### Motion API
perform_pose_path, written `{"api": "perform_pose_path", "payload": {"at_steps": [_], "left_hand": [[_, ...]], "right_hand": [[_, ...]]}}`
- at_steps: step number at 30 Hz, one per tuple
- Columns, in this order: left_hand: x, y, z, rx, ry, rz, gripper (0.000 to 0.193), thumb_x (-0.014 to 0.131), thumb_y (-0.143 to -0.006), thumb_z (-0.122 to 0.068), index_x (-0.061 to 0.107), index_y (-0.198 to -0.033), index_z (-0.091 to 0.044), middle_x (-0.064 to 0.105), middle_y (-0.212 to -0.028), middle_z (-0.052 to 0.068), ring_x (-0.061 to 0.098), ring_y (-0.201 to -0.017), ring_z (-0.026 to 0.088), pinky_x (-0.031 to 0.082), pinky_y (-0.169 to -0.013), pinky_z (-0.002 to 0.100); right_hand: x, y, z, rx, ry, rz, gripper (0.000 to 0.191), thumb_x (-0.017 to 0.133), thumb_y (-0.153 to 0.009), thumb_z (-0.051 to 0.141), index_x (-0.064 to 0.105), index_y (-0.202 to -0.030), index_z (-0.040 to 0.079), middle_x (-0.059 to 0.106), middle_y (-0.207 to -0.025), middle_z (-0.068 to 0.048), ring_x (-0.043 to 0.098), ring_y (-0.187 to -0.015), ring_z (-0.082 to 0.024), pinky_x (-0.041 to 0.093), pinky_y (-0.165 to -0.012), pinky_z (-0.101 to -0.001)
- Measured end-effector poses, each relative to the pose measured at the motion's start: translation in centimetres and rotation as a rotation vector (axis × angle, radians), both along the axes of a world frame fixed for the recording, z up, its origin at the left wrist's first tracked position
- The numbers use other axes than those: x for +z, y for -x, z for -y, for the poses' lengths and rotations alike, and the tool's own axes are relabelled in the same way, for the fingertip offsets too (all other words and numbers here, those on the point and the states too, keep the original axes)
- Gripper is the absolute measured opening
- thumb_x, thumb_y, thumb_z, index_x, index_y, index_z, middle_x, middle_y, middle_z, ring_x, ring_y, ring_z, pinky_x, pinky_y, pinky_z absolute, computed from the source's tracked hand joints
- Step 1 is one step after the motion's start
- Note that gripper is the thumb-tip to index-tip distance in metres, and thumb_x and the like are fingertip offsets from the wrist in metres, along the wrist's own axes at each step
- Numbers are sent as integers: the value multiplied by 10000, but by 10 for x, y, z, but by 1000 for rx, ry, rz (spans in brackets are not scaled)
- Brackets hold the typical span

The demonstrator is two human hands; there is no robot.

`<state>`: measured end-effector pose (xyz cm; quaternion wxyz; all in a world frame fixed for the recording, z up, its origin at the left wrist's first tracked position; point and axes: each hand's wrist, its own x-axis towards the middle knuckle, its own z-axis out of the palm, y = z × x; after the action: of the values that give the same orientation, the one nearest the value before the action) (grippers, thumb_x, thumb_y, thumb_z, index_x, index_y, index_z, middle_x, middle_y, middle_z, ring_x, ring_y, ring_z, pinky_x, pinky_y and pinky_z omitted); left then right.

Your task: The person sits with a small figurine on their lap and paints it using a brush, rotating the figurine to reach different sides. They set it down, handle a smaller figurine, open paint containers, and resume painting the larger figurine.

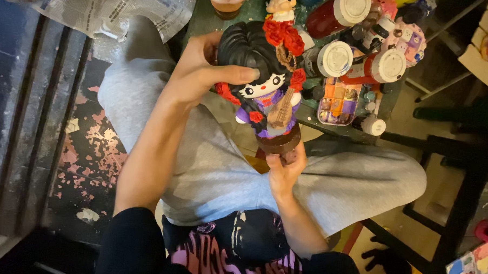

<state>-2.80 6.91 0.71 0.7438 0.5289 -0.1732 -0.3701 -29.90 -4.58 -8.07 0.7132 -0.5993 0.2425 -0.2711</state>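
Hands first: our right hand (284, 170) grips the brown round base of a painted doll (264, 93) from below, fingers closed around it. Our left hand (206, 68) is wrapped over the doll's black hair, thumb pressed along the forehead, holding it upright above our grey-trousered lap (223, 170). The doll wears a purple dress with red flowers and carries a small brown instrument (a lute, it seems). Just beyond it we see a paint palette (337, 101) with small squares of colour, and paint jars (333, 58) with white lids crowded on a dark green table (207, 16). Farther off stand two more figurines (227, 1).
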Motion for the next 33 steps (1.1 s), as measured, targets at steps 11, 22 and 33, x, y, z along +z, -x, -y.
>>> {"api": "perform_pose_path", "payload": {"at_steps": [11,22,33], "left_hand": [[-18,-1,3,-21,-73,58,513,890,-775,-191,681,-1195,17,738,-1060,4,679,-934,64,570,-842,236],[-68,-13,0,-13,-81,166,690,567,-1012,-627,674,-1193,31,628,-810,-9,506,-691,45,412,-588,226],[-46,-15,6,-34,-146,157,771,447,-1042,-632,666,-1247,79,697,-859,64,493,-678,48,409,-591,219]], "right_hand": [[-34,-7,8,-24,-189,73,630,883,-854,250,554,-1337,15,647,-1227,-53,635,-1076,-145,512,-915,-316],[-49,-22,31,244,-704,287,357,715,-1028,429,587,-1085,101,478,-792,90,277,-601,-85,238,-575,-307],[-43,-22,34,226,-847,120,789,692,-905,595,543,-1408,5,660,-1230,-125,231,-553,-62,234,-535,-254]]}}
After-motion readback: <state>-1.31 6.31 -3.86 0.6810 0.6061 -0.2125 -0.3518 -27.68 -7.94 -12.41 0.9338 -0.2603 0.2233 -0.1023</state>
